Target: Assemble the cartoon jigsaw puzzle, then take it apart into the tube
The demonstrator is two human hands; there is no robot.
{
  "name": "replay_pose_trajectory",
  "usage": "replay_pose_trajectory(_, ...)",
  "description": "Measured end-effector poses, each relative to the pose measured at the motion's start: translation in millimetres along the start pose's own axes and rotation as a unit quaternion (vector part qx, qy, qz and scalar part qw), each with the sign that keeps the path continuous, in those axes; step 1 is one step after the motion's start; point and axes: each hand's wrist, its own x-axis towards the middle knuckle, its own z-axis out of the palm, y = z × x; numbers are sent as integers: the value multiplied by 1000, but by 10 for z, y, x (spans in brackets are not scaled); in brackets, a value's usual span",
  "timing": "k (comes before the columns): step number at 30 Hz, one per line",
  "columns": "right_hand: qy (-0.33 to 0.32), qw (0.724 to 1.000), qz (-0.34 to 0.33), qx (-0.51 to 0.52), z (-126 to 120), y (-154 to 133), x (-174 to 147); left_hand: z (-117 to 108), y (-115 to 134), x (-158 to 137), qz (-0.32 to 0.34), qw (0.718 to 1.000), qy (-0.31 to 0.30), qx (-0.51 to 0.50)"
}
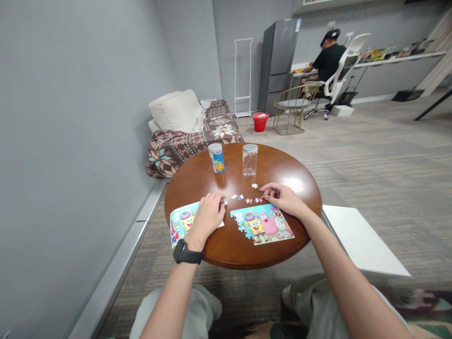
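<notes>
My left hand (211, 213), with a black watch on its wrist, rests over the right part of a printed cartoon picture sheet (177, 229). Its fingers are closed on a small jigsaw piece (225, 202). Beyond the top edge of a partly assembled jigsaw puzzle (270, 225), my right hand (280, 197) has its fingertips closed on another piece at the right end of a row of loose pieces. The assembled part shows yellow and pink cartoon figures; its left edge is jagged. Several loose jigsaw pieces (240, 197) lie between my hands, and a single piece (254, 186) sits farther back.
Toward the back of the round wooden table (197, 181) stand a jar with a blue-and-yellow label (217, 160) and a clear lidded jar (250, 162). A white board (363, 238) is at the right. A person (328, 59) sits at a far counter.
</notes>
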Motion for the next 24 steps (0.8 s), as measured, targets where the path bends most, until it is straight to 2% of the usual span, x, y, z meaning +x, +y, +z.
replay_pose_trajectory(8, 7, 999, -17, -30, 2, 31, 8, 4, 17, -10, 21, 1000, -2, -20)
replay_pose_trajectory(17, 22, 997, -61, -50, 5, 88, 9, -1, 20, -16, 11, 1000, -1, -2)
replay_pose_trajectory(24, 25, 995, -46, -80, 0, 74, 5, 2, 22, -20, 22, 1000, -1, -11)
